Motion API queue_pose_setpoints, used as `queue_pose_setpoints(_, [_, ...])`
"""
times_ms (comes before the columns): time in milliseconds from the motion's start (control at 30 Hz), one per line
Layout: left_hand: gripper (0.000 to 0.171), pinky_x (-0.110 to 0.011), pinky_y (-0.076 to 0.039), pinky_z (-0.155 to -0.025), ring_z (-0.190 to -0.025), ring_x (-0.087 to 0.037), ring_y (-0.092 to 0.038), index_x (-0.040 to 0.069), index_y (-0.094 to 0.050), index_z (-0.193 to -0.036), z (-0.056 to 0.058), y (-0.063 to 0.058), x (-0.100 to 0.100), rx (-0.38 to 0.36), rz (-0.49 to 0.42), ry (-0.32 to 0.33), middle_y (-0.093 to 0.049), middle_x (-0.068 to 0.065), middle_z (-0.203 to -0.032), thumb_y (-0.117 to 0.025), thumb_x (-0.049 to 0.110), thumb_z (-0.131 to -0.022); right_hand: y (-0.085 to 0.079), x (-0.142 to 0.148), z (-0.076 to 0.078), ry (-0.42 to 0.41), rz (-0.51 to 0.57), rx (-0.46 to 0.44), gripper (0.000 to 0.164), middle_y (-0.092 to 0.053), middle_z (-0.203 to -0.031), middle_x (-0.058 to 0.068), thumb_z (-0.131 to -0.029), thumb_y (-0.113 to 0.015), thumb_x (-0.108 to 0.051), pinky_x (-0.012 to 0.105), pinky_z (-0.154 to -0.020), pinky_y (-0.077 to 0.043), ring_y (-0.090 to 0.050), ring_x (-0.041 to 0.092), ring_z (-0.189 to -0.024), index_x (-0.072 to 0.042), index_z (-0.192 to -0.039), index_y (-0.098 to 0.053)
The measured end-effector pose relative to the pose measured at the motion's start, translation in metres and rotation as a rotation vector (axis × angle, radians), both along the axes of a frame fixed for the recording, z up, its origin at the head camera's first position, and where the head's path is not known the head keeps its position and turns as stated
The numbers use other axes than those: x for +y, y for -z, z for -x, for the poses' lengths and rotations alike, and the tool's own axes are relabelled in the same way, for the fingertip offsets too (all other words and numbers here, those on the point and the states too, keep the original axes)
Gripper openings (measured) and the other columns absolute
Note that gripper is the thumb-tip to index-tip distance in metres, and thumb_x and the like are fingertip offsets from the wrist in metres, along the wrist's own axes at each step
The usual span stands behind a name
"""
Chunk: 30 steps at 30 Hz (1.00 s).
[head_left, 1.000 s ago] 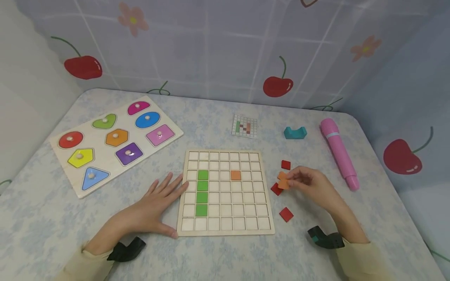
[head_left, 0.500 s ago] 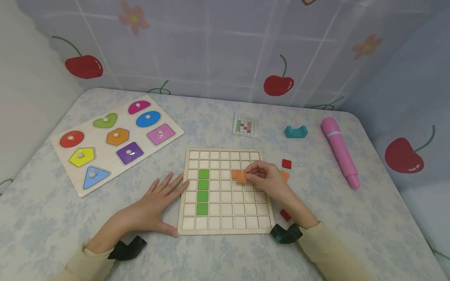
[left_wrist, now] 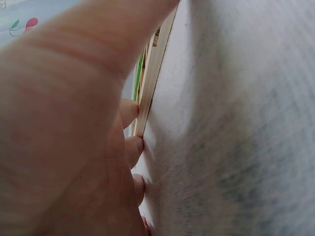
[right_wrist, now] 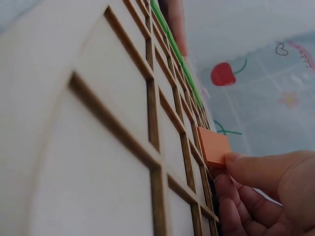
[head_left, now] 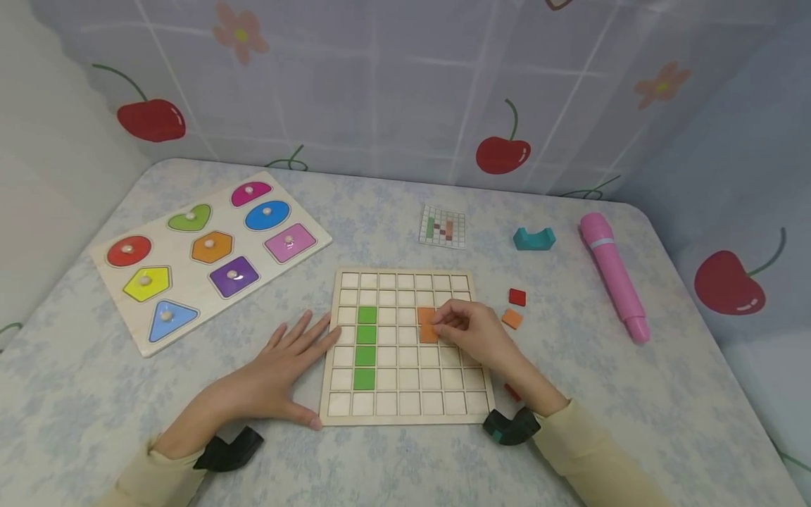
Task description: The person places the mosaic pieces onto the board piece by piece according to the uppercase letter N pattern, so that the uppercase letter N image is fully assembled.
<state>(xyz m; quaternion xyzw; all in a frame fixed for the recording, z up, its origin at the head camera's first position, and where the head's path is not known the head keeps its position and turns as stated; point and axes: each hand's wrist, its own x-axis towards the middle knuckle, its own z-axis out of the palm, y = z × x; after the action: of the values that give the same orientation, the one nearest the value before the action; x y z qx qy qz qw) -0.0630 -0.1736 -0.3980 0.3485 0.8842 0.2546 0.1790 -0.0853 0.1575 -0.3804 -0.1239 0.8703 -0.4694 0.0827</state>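
My right hand [head_left: 472, 331] pinches an orange square tile [right_wrist: 215, 147] between thumb and fingers, over the wooden grid board [head_left: 405, 417]. The tile sits at the cell just below another orange tile [head_left: 426, 315]; in the right wrist view it still stands partly proud of the grid. A column of several green tiles [head_left: 365, 355] fills cells on the board's left side. My left hand [head_left: 272, 373] lies flat with spread fingers, its fingertips and thumb against the board's left edge. In the left wrist view its fingers [left_wrist: 133, 150] touch the board's side [left_wrist: 150, 93].
Right of the board lie a loose orange tile [head_left: 512, 319] and red tiles [head_left: 517, 297], one partly behind my right wrist. Behind the board are a pattern card [head_left: 442, 227] and a teal block [head_left: 533, 239]. A pink pen-shaped stick [head_left: 613, 278] and a shape puzzle board [head_left: 209, 260] flank them.
My right hand has carried an orange tile from the loose pile leftward onto the board, then slightly nearer to me, below the first orange tile. The left hand has stayed put.
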Motion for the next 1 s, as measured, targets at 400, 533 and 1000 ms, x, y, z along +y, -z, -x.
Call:
queue_pose_setpoints(400, [0.119,-0.06,0.004,-0.103,-0.138,-0.032,0.01,0.009,-0.017,-0.151,-0.001,-0.002,0.001,-0.004,0.017,-0.003,-0.002,-0.011,-0.155,-0.069,0.07,-0.062,0.012,0.001,0.002,-0.026,-0.089,0.13,0.006,-0.06,-0.076,-0.007,-0.083,-0.071,-0.007,0.027,-0.058,-0.046,-0.054,0.011,-0.065,-0.012,-0.086,-0.069])
queue_pose_setpoints(533, [0.12,-0.06,0.004,-0.103,-0.139,-0.032,0.01,0.009,-0.018,-0.151,0.0,-0.002,0.001,0.006,0.024,-0.007,-0.003,-0.011,-0.155,-0.069,0.071,-0.062,0.009,0.001,0.002,-0.028,-0.101,0.11,0.007,-0.061,-0.079,-0.007,-0.084,-0.071,-0.009,0.028,-0.061,-0.047,-0.055,0.011,-0.068,-0.012,-0.09,-0.07])
queue_pose_setpoints(1000, [0.119,-0.06,0.004,-0.103,-0.138,-0.032,0.01,0.009,-0.017,-0.15,0.0,-0.002,0.001,0.003,0.008,0.0,-0.002,-0.011,-0.155,-0.069,0.069,-0.063,-0.018,0.077,0.008,0.156,0.028,0.043,0.025,-0.063,-0.101,0.015,-0.093,-0.061,-0.019,0.026,-0.073,-0.048,-0.058,0.018,-0.086,0.001,-0.109,-0.065])
